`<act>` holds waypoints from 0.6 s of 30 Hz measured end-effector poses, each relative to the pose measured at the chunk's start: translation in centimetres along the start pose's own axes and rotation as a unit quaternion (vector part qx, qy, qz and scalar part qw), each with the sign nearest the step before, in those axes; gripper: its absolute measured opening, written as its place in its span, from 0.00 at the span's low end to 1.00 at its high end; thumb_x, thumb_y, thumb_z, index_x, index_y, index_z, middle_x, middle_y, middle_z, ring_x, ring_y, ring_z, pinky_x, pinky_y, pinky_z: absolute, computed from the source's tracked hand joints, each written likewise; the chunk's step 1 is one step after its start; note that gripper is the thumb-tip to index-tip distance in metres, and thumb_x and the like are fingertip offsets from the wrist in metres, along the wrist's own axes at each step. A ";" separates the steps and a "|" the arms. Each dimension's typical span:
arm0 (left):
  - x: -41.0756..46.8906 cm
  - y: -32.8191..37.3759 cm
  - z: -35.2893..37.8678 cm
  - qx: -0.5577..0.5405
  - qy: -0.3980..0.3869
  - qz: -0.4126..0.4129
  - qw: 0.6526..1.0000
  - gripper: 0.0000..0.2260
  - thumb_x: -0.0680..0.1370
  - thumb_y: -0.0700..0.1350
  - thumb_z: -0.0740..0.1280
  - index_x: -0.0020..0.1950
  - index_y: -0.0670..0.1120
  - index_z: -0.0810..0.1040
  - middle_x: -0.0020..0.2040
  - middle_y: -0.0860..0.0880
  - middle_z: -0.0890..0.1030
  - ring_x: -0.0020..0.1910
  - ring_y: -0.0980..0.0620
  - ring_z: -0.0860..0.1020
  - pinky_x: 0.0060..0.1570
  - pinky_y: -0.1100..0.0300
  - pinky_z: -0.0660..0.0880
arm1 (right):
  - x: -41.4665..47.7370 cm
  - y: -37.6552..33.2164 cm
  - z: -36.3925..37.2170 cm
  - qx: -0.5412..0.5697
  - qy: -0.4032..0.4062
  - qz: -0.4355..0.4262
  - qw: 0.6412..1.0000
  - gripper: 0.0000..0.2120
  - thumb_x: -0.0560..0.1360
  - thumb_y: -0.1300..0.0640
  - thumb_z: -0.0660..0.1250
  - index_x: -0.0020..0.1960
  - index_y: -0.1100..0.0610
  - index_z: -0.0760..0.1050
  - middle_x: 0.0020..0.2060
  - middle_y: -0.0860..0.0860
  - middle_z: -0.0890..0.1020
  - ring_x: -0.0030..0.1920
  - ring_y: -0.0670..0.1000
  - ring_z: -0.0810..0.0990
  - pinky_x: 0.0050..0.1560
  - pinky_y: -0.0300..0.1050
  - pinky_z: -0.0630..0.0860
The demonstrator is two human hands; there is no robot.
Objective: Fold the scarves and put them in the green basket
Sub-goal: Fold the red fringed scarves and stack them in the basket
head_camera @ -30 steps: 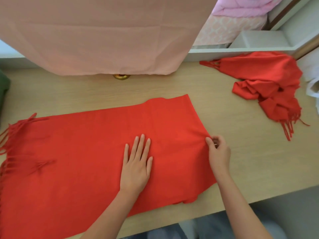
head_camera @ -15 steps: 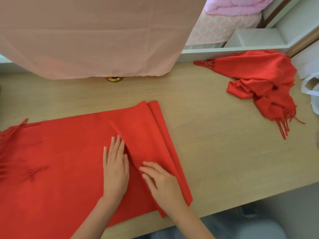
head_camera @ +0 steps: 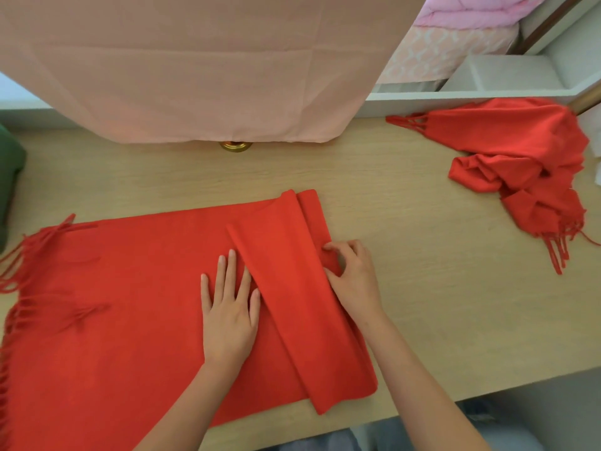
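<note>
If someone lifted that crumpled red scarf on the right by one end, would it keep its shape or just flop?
Probably it would flop: the crumpled scarf lies in soft bunched folds on the table. Pushed, it would likely bunch further rather than slide whole, being already heaped. Its loose fringe would probably dangle and might snag.

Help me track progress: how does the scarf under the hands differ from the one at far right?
The spread scarf lies flat, its right end folded over; the crumpled scarf sits in a heap. The left hand presses the spread scarf and the right hand pinches its fold; the crumpled scarf is untouched. Both are red and fringed.
</note>
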State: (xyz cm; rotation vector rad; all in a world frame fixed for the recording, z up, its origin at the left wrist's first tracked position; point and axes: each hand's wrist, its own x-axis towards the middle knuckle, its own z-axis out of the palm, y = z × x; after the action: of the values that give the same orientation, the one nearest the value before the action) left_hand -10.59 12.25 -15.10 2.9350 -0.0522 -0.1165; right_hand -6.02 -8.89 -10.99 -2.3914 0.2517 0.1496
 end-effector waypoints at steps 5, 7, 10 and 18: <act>0.0 0.1 -0.2 -0.009 0.004 -0.005 1.000 0.23 0.81 0.51 0.48 0.74 0.45 0.65 0.78 0.46 0.55 0.78 0.48 0.51 0.74 0.43 0.50 | 0.0 1.5 -0.9 -0.039 0.090 0.026 0.995 0.04 0.71 0.57 0.72 0.41 0.53 0.77 0.38 0.45 0.72 0.44 0.51 0.75 0.44 0.47 0.71; 0.0 0.2 -0.3 -0.011 0.006 -0.006 1.000 0.23 0.81 0.51 0.48 0.74 0.45 0.64 0.78 0.46 0.55 0.78 0.49 0.51 0.74 0.43 0.49 | 0.4 2.5 -1.7 -0.047 0.106 0.057 0.992 0.03 0.72 0.57 0.71 0.41 0.54 0.77 0.38 0.47 0.74 0.44 0.54 0.76 0.43 0.47 0.69; 0.0 0.2 -0.3 -0.010 0.007 -0.006 1.000 0.23 0.81 0.51 0.48 0.74 0.45 0.64 0.78 0.46 0.55 0.78 0.49 0.51 0.74 0.44 0.49 | 1.8 5.7 -3.8 -0.052 0.138 0.135 0.980 0.04 0.74 0.58 0.68 0.43 0.58 0.77 0.41 0.56 0.80 0.46 0.59 0.78 0.44 0.49 0.70; 0.0 0.4 -0.4 0.002 0.006 -0.007 1.000 0.23 0.81 0.51 0.48 0.74 0.45 0.64 0.78 0.46 0.55 0.78 0.49 0.51 0.74 0.44 0.50 | 0.2 5.0 -5.4 -0.020 0.168 -0.010 0.985 0.17 0.78 0.54 0.60 0.65 0.58 0.72 0.62 0.55 0.77 0.63 0.54 0.74 0.65 0.51 0.68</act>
State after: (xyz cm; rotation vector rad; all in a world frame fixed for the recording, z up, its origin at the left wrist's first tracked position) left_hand -10.54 11.94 -14.61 2.9400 -0.0305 -0.0995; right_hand -6.73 -16.19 -10.37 -2.4500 0.3830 -0.2646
